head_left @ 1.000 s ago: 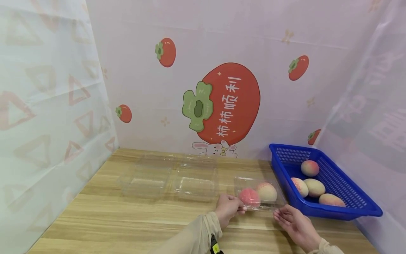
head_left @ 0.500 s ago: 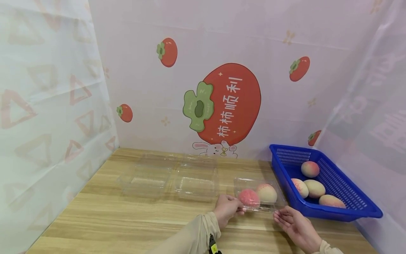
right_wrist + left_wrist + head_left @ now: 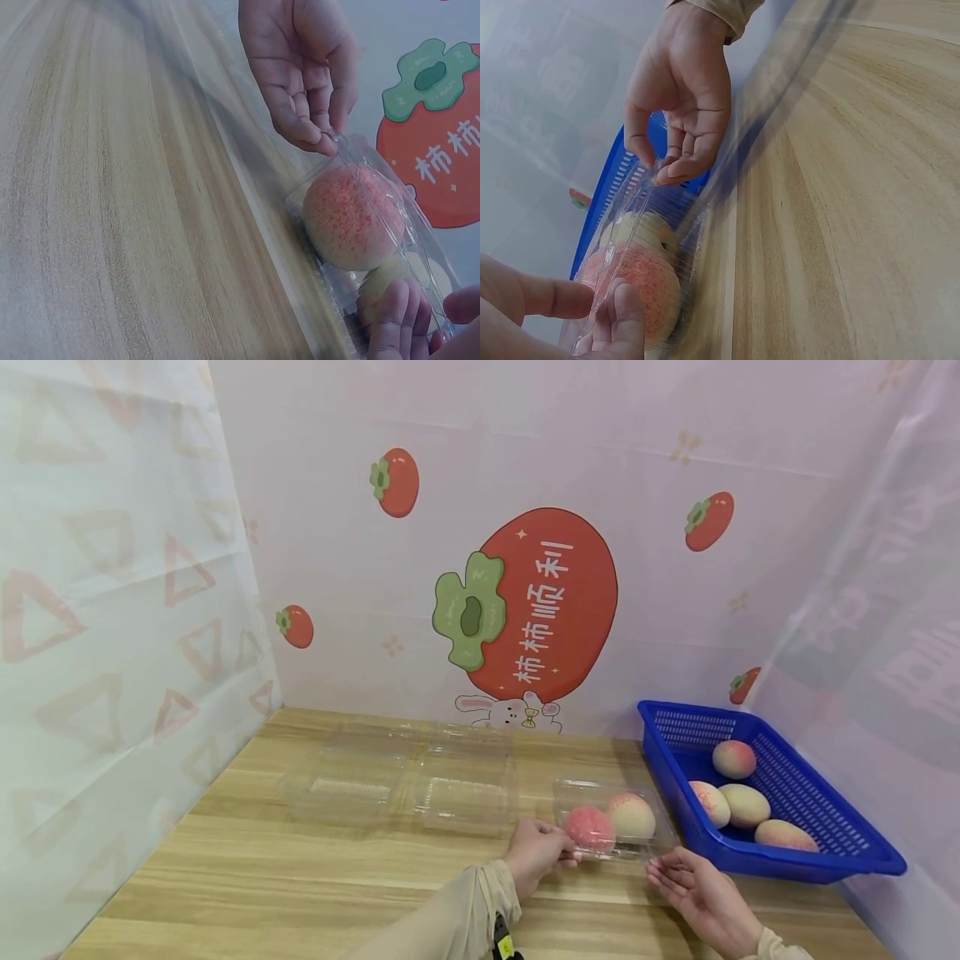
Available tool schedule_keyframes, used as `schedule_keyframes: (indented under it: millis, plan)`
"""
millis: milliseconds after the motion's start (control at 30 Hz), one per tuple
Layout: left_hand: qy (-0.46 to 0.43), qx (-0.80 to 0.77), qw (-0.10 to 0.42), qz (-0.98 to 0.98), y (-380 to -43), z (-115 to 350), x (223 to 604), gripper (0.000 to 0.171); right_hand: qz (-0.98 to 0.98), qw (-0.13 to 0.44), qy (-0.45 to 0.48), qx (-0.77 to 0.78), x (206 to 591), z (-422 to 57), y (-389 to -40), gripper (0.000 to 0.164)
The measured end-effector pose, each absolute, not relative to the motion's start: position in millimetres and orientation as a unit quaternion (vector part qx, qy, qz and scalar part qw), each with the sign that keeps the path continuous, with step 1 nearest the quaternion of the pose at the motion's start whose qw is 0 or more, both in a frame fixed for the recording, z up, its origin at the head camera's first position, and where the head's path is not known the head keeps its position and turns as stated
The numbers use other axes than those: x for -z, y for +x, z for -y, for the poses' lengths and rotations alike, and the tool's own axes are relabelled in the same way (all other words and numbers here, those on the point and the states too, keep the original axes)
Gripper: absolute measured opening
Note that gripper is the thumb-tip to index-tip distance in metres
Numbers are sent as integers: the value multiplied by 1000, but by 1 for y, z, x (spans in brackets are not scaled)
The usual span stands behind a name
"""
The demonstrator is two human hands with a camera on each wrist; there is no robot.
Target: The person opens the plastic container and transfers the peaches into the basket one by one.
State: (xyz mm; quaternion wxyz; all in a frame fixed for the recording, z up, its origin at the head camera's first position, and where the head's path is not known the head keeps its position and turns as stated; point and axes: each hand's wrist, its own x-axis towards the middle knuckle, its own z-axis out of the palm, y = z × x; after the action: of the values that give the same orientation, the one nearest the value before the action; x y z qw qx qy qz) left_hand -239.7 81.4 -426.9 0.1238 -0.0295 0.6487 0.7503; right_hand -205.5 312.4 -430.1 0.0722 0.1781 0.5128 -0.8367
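A clear plastic clamshell box (image 3: 573, 793) lies on the wooden table with its lid down over two peaches. The pink peach (image 3: 589, 829) sits left, the paler peach (image 3: 631, 817) right. My left hand (image 3: 536, 856) pinches the front left corner of the rim between thumb and fingers. At the front right corner, my right hand (image 3: 705, 893) pinches the rim the same way. In the left wrist view, the thumbs and fingertips of both the left hand (image 3: 615, 315) and the right hand (image 3: 682, 105) meet at the box's edge.
Right of the box stands a blue plastic basket (image 3: 832, 802) holding several peaches (image 3: 742, 804). Two clear clamshell boxes, one at centre (image 3: 465, 789) and one further left (image 3: 348, 785), lie with lids raised. A printed backdrop (image 3: 337, 527) closes off the table's back.
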Motion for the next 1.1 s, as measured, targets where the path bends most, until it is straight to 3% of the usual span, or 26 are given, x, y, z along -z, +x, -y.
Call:
schedule_keyframes:
  millis: [433, 833, 1100]
  plan:
    - [-21, -756, 135, -640, -239, -76, 423, 5, -520, 76, 164, 835, 425, -314, -205, 18]
    - [22, -754, 184, -630, -232, -55, 420, 4, -504, 169, 82, 843, 422, -321, -194, 18]
    - [58, -739, 200, -641, -217, -28, 416, 6, -470, 294, -23, 832, 422, -326, -187, 29]
